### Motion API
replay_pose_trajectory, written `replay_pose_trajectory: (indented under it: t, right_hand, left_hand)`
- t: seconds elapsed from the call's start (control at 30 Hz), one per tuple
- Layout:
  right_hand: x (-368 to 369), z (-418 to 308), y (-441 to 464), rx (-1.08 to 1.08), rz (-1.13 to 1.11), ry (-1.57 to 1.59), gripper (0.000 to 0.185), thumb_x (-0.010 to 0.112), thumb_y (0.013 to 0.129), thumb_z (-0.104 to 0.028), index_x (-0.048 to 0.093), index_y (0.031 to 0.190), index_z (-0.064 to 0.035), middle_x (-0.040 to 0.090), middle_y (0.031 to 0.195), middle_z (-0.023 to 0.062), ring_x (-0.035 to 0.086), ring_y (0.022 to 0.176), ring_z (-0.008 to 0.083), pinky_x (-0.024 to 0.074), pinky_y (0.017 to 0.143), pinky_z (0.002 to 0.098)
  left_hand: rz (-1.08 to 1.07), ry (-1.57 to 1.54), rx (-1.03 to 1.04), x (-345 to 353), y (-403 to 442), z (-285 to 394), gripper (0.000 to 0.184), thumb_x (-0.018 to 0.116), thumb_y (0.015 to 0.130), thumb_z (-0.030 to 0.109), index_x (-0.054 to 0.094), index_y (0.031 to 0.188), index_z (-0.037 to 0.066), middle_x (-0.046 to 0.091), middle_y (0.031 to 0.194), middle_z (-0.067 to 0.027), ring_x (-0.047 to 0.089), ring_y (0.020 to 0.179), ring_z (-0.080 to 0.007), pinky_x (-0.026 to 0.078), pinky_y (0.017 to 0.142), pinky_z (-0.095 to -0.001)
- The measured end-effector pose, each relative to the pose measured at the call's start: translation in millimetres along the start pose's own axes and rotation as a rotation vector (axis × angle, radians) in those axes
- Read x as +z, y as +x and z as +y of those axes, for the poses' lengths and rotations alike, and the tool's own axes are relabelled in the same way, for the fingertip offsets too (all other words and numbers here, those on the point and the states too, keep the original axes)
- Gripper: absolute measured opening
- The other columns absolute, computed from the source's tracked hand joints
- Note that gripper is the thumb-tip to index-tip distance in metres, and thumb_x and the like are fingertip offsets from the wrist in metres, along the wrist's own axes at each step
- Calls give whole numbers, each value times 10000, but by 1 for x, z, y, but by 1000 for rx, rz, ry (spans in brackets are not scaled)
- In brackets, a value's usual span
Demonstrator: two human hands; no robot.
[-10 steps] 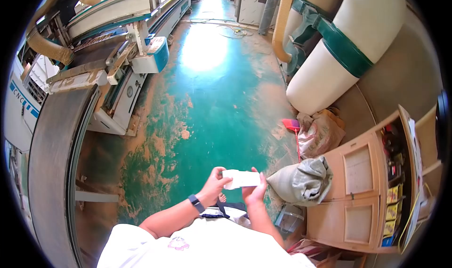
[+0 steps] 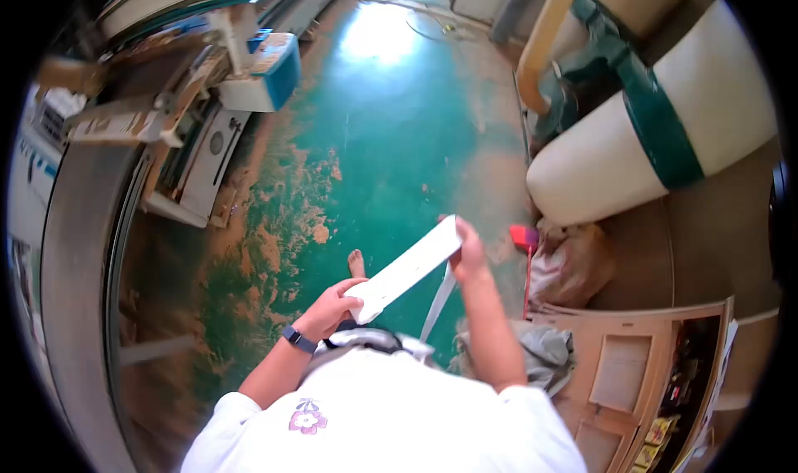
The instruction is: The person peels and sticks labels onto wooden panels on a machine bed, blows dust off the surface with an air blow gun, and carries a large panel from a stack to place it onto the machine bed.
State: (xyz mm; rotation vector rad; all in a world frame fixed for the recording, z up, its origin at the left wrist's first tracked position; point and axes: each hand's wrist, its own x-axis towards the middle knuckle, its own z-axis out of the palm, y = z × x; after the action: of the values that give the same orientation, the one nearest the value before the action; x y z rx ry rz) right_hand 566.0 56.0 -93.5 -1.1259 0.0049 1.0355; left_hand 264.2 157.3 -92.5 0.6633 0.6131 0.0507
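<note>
A long white strip (image 2: 411, 271), perhaps paper, is stretched on a slant in front of my body. Its lower left end is pinched in my left hand (image 2: 332, 308), which has a dark watch on the wrist. Around the upper right end, my right hand (image 2: 469, 250) is closed. A second narrow length of white material (image 2: 438, 304) hangs down below my right hand. The green floor (image 2: 391, 165) lies beneath both hands, and a bare foot (image 2: 357, 263) shows just above my left hand.
On the left stands a machine with a dark flat bed (image 2: 79, 248) and a blue and white box (image 2: 278, 70). To the right are large white dust bags (image 2: 590, 165), a red dustpan (image 2: 524, 238), a sack (image 2: 573, 265), a grey-green bag (image 2: 544, 352) and a wooden cabinet (image 2: 582, 344).
My hands have moved apart, my right one up and to the right, my left one to the left. The white piece now shows much longer between them. The whole view has shifted.
</note>
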Motion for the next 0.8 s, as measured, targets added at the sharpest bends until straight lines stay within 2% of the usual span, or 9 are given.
replay_pose_trajectory:
  t: [0.07, 0.1, 0.27, 0.4, 0.43, 0.5, 0.6, 0.7, 0.8]
  right_hand:
    - [12, -41, 68, -34, -20, 91, 343, 537, 961, -259, 628, 1120, 31, 660, 941, 98, 648, 888, 224, 522, 846, 385]
    - [21, -63, 99, -92, 9, 105, 322, 544, 959, -244, 628, 1111, 27, 658, 929, 98, 657, 868, 229, 537, 821, 385]
    - [43, -162, 209, -270, 136, 187, 324, 549, 960, -244, 641, 1116, 24, 655, 935, 102, 656, 865, 243, 542, 826, 389]
    - [42, -328, 170, -536, 164, 153, 315, 544, 963, -264, 650, 1135, -23, 665, 988, 70, 636, 933, 219, 507, 887, 380]
    - [39, -339, 174, -579, 197, 180, 307, 556, 958, -266, 657, 1127, -29, 669, 998, 66, 632, 948, 217, 500, 900, 377]
    - [24, -299, 278, -531, 318, 227, 306, 571, 950, -260, 663, 1119, -23, 676, 1027, 70, 626, 973, 208, 489, 912, 361]
    - [41, -342, 377, -550, 452, 243, 292, 584, 937, -215, 659, 1131, -10, 680, 1066, 76, 629, 999, 205, 479, 929, 353]
    - [87, -336, 484, -551, 427, 91, 308, 600, 919, -160, 650, 1175, 4, 667, 1159, 82, 616, 1065, 188, 457, 950, 325]
    - [167, -294, 578, -347, 219, -366, 290, 576, 944, -201, 678, 1147, -21, 694, 1064, 64, 647, 980, 185, 483, 886, 334]
  left_hand:
    - [4, 139, -68, -8, 43, 47, 574, 581, 806, -13, 446, 1364, -24, 593, 1217, -143, 614, 1101, -221, 514, 944, -342]
    - [1, 153, -101, -13, 66, 78, 478, 578, 802, -11, 500, 1274, -18, 588, 1150, -83, 602, 1046, -180, 513, 886, -317]
    - [-173, 340, -182, -29, 187, 209, 393, 512, 741, -1, 522, 1134, -7, 583, 1088, -93, 576, 1063, -205, 431, 951, -300]
    - [-297, 630, -44, 52, 279, 266, 350, 529, 766, 18, 554, 1113, -12, 591, 1080, -88, 554, 1042, -191, 407, 945, -303]
    - [-284, 747, -23, 52, 292, 282, 354, 531, 776, 23, 567, 1126, -18, 591, 1103, -86, 539, 1082, -183, 394, 966, -298]
    - [-240, 859, -126, -10, 364, 332, 318, 584, 830, 74, 570, 1131, -27, 610, 1077, -77, 563, 1020, -176, 433, 917, -305]
    - [-122, 937, -47, -5, 441, 427, 259, 666, 870, 166, 601, 1047, -11, 630, 877, -52, 579, 786, -164, 484, 701, -310]
    - [-44, 1178, 155, -33, 508, 477, 282, 663, 848, 171, 623, 1067, -2, 659, 916, -115, 625, 849, -204, 504, 763, -344]
    - [89, 1273, 266, -55, 550, 531, 567, 643, 783, 158, 516, 1326, 55, 653, 1068, -173, 631, 1003, -319, 513, 858, -406]
